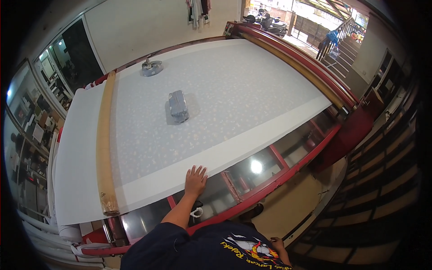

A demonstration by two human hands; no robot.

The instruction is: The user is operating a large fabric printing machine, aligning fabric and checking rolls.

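Note:
My left hand [196, 181] lies flat with its fingers spread on the near edge of a white sheet [234, 150]. On top of this sheet is a thin, pale grey layer with a small speckled pattern [216, 112]. A grey wrapped block [178, 106] rests near the middle of it. Farther back sits a rounded grey weight [151, 68] with a knob-like top. My right hand [278, 245] hangs low beside my dark printed shirt [202, 247], away from the sheet. Its fingers are small and partly hidden, and nothing shows in them.
A brown cardboard tube [105, 148] lies across the sheet's left side. Along the right runs a brown roller [292, 63] on a red machine frame [270, 191]. Glossy panels [252, 173] show below the sheet's near edge. Stairs [344, 56] and parked motorbikes [270, 24] are beyond.

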